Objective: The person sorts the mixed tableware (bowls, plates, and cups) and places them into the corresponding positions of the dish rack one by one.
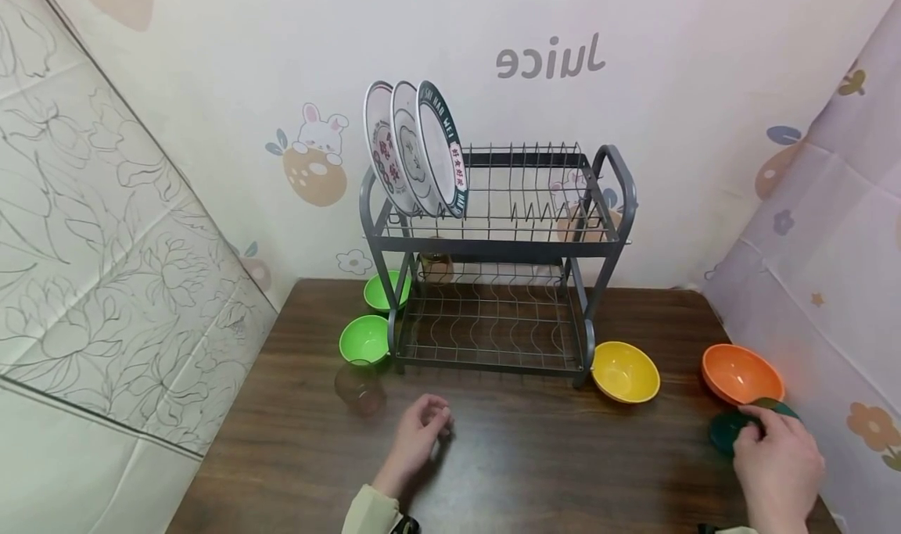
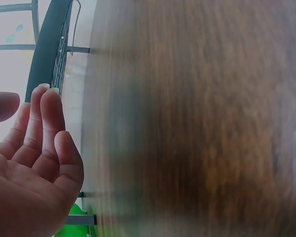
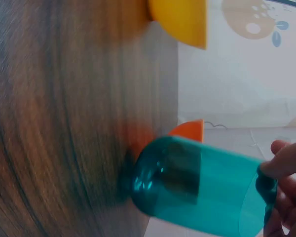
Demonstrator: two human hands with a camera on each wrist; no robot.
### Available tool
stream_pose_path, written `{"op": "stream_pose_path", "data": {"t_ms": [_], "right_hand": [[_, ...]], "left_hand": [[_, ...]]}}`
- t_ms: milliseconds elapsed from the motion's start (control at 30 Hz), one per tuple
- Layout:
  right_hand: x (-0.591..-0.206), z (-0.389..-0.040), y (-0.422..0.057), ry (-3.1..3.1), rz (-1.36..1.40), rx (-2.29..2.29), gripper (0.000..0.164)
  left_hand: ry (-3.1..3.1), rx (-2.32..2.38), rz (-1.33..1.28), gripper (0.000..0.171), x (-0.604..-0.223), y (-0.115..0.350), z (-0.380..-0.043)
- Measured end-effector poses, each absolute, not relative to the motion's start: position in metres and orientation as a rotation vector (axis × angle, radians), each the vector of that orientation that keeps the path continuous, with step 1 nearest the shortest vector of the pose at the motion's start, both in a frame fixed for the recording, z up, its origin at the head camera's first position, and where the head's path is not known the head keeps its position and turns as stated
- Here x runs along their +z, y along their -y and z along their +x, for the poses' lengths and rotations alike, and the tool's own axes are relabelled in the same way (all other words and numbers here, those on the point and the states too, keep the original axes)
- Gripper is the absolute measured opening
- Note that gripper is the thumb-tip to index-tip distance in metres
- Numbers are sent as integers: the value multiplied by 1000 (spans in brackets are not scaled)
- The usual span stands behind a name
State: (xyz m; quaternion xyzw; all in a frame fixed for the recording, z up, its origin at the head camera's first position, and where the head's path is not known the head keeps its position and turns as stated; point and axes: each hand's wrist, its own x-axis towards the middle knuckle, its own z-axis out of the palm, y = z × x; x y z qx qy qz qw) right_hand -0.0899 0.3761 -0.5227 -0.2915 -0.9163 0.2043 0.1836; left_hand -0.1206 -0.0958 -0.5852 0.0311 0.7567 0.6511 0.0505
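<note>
My right hand (image 1: 783, 460) pinches the rim of a teal see-through cup (image 3: 202, 185) between thumb and fingers at the right of the table. In the right wrist view the cup is slightly tilted, its base close over the wood. Just behind it sits an orange bowl (image 1: 742, 371), partly covered by the cup in that view. My left hand (image 1: 417, 442) holds nothing, its fingers loosely curled above the table in front of the rack. In the left wrist view its palm and bent fingers (image 2: 52, 118) show. A brownish see-through cup (image 1: 361, 393) stands left of this hand.
A dark two-tier dish rack (image 1: 486, 246) stands at the back, with three plates (image 1: 442, 147) upright at its upper left. Two green bowls (image 1: 364, 340) are left of it, a yellow bowl (image 1: 625, 372) right. An amber cup (image 1: 438, 267) shows on the lower tier.
</note>
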Motion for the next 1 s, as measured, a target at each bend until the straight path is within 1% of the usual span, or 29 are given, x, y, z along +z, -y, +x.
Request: {"op": "stream_pose_path", "data": {"t_ms": [167,367,500,767,867,1000], "right_hand": [[-520,-87,-374,2506,-775,644,26],[-518,-84,-370,2469,-821,732,28],[-516,-82,-363,2460,-788,748,25],[-510,-81,-343,2449,-707,765,21],[-507,-81,-334,2470,-692,789,21],[-503,-81,-319,2517,-642,808,20]], "left_hand": [[-2331,1993,110,23,-583,100,-122],[-2388,1962,56,19,-583,105,-126],[-2450,1939,34,17,-579,110,-127],[-2507,1945,-57,21,-574,127,-130],[-2507,1945,-30,22,-576,127,-130],[-2451,1929,45,23,-582,116,-127]]}}
